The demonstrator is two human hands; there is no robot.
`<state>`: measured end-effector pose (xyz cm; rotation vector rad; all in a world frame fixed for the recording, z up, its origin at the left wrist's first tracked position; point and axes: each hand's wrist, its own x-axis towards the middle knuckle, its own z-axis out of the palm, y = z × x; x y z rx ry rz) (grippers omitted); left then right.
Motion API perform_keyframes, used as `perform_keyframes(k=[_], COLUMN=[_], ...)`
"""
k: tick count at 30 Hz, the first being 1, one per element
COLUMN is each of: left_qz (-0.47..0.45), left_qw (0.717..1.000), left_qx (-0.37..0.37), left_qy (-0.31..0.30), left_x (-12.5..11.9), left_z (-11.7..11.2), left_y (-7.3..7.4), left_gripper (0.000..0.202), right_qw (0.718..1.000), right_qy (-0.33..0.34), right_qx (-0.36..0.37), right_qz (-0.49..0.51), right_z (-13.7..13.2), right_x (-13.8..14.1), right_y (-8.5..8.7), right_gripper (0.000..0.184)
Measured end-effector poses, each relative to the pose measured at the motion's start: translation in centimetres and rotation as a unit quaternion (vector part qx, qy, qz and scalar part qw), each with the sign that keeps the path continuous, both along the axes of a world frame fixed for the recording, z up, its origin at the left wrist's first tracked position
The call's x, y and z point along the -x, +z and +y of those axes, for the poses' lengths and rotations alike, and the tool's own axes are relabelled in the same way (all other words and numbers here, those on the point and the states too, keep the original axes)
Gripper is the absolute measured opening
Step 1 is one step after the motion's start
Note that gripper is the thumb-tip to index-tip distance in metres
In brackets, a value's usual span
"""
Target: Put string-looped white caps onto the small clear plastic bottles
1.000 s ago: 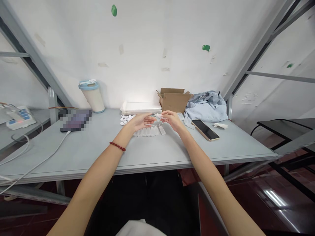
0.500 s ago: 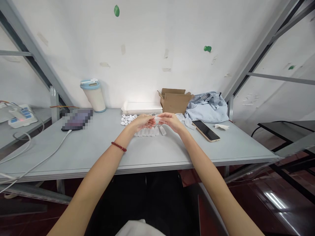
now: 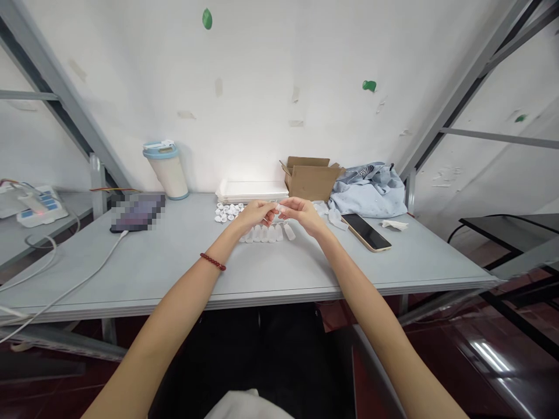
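My left hand (image 3: 258, 213) and my right hand (image 3: 301, 214) meet above the middle of the table, fingertips almost together. Both pinch a small translucent plastic piece (image 3: 279, 208), largely covered by the fingers. Just below the hands, a row of frosted, rounded plastic pieces (image 3: 264, 234) lies side by side, one at the right end (image 3: 289, 231) tilted. Small white cap-like parts (image 3: 224, 217) are gathered left of my left hand. Beyond my right hand lie more loose translucent pieces (image 3: 336, 219).
Behind the hands are a stack of white flat items (image 3: 251, 190), an open cardboard box (image 3: 312, 181) and light blue cloth (image 3: 371, 189). A phone (image 3: 367, 231) and crumpled tissue (image 3: 395, 224) lie right; a tumbler (image 3: 168, 171) and a cabled, pixelated device (image 3: 137, 212) are left.
The fingers have shifted slightly around the small plastic piece and the left fingers are curled more closely. Things on the table have stayed put.
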<state>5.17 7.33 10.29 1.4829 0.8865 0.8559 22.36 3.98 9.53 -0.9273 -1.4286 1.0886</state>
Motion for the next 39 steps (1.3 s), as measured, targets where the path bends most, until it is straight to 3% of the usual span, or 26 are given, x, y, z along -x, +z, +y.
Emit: perform_keyframes(k=[8,17,23,25,30,34,39], left_qz=[0.007,0.001,0.045,0.103,0.28,0.339,0.362], left_qw=[0.998,0.998,0.987,0.97,0.876,0.831,0.815], left_qx=[-0.069,-0.063,-0.148,-0.219,-0.391,-0.436,-0.447], left_qy=[0.007,0.03,0.04,0.032,-0.022,-0.067,-0.071], left_x=[-0.4,-1.0,-1.0,-1.0,-1.6,-2.0,-2.1], left_z=[-0.7,-0.4,-0.4,-0.5,-0.9,-1.1,-1.4], left_y=[0.3,-0.3,-0.5,-0.7,-2.0,-2.9,-2.9], left_gripper=[0.032,0.036,0.031,0.03,0.037,0.047,0.045], right_qw=[1.0,0.998,0.995,0.993,0.989,0.983,0.982], right_qy=[0.002,-0.018,-0.064,-0.096,-0.137,-0.177,-0.175], right_qx=[-0.011,-0.043,-0.027,-0.011,0.03,0.043,0.073], right_qz=[0.003,-0.046,-0.074,-0.071,-0.033,-0.018,0.024], right_z=[-0.2,-0.2,-0.1,0.1,0.6,1.2,1.3], right_x=[0.4,0.9,0.3,-0.2,-1.1,-1.5,-1.8], right_y=[0.2,-0.2,0.2,0.4,0.4,0.1,-0.1], right_gripper=[0.038,0.034,0.029,0.026,0.02,0.013,0.014])
